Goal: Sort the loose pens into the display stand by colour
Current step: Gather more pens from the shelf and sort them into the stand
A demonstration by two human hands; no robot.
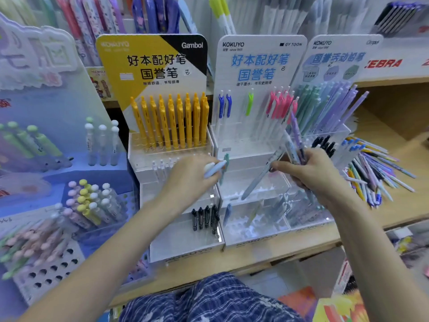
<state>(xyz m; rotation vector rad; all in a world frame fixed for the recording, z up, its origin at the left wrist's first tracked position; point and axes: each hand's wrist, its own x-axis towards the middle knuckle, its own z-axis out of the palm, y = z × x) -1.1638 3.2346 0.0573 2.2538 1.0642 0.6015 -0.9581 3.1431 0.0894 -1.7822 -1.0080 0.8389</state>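
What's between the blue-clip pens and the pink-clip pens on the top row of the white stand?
Head view: one lime-green-clip white pen between the blue-clip white pens and pink-clip white pens.

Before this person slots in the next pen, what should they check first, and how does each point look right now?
1. Left hand grips a pale blue pen: ok.
2. Right hand holds its bundle of pens firmly: ok.
3. Free slots in the white stand: ok, the top row has gaps.
4. A pale blue group to match: cannot tell, lower tiers are blurred.
5. Loose pile sorted: not ok.
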